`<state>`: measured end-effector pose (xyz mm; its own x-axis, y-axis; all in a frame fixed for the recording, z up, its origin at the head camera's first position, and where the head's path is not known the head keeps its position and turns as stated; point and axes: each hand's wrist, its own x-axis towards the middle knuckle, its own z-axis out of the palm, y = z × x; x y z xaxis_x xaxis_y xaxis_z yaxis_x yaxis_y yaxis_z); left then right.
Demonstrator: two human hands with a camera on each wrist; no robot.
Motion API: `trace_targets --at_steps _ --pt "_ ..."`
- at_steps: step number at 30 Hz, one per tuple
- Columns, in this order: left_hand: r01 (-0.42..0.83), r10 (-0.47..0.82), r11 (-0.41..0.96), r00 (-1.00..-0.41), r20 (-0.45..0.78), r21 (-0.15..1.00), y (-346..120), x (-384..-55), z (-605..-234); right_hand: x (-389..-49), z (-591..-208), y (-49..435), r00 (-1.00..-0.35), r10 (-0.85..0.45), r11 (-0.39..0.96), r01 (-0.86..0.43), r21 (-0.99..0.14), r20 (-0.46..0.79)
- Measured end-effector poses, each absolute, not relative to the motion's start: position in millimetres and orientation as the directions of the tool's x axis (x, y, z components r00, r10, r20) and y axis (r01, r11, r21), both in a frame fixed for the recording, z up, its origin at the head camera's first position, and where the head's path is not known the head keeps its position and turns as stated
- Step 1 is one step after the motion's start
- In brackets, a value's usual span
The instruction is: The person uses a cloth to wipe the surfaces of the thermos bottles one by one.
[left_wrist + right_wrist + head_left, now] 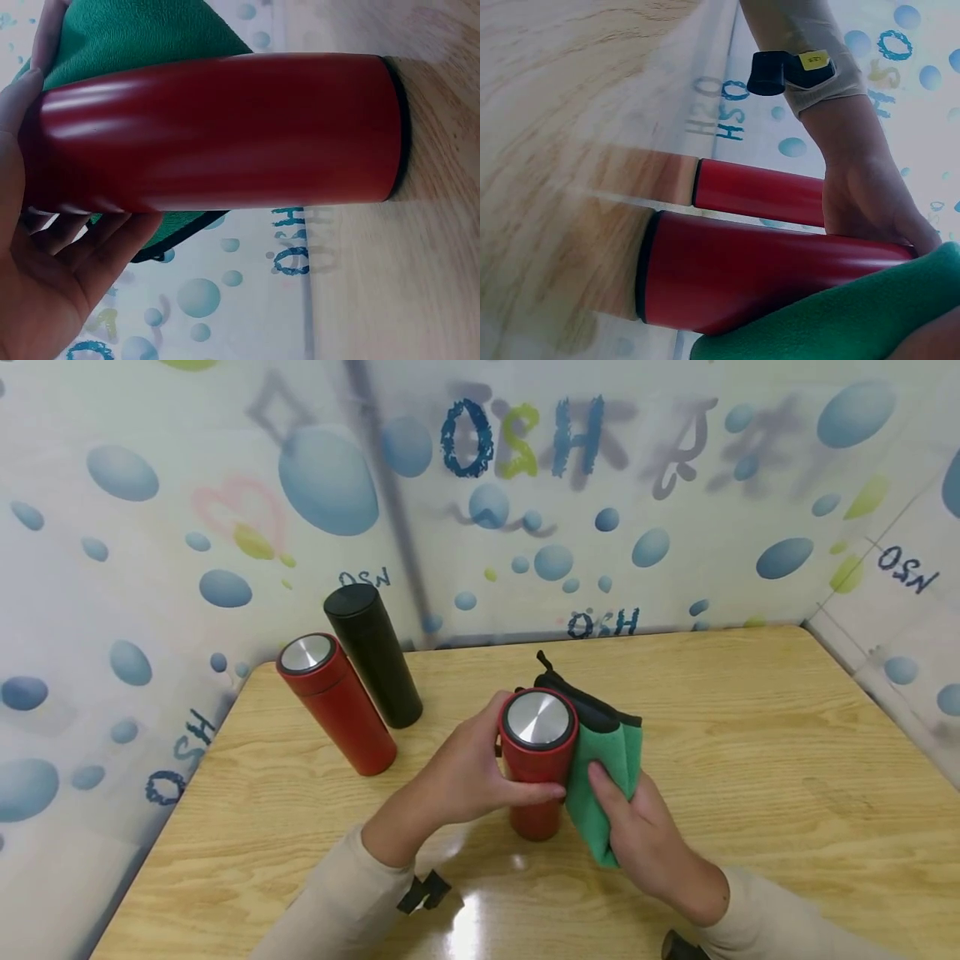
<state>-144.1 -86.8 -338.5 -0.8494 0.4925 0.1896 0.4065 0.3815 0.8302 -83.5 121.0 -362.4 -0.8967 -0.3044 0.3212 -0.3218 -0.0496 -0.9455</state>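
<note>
A red thermos flask point(536, 766) with a silver-topped lid point(537, 720) stands upright in front of me, its black-rimmed base at the tabletop in the left wrist view. My left hand point(465, 768) grips its upper part, thumb across the near side and fingers behind. In my right hand point(651, 839) is a folded green cloth point(603, 768) with black edging and a small loop point(546, 662), held by thumb and fingers. The cloth lies along the flask's right side. Behind the cloth, most of the right fingers are hidden.
Another red thermos flask point(345, 710) stands to the left, beside a black flask point(378, 660). Behind the wooden table point(750, 735) hangs a patterned white backdrop point(660, 468). Dark wrist devices point(423, 892) sit at the sleeves.
</note>
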Motion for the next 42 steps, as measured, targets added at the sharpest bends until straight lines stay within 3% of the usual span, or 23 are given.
trace_targets --at_steps 9,15,22,42 --pt "0.465 0.428 0.357 -0.852 0.301 0.810 -88.1 -141.1 -336.2 -80.5 -363.8 122.8 -0.873 -0.290 -0.040 -0.399 -0.916 0.393" --pt "0.494 0.407 0.316 -0.842 0.355 0.810 -90.0 -139.9 -332.1 -82.8 -364.2 121.9 -0.867 -0.325 -0.047 -0.385 -0.922 0.378" --pt "0.448 0.453 0.278 -0.841 0.295 0.850 -88.4 -138.3 -330.4 -80.7 -363.5 124.2 -0.875 -0.273 -0.023 -0.410 -0.912 0.401" --pt "0.501 0.527 0.281 -0.793 0.305 0.818 -86.0 -140.5 -338.2 -80.0 -365.4 126.9 -0.829 -0.197 -0.257 -0.472 -0.843 0.524"
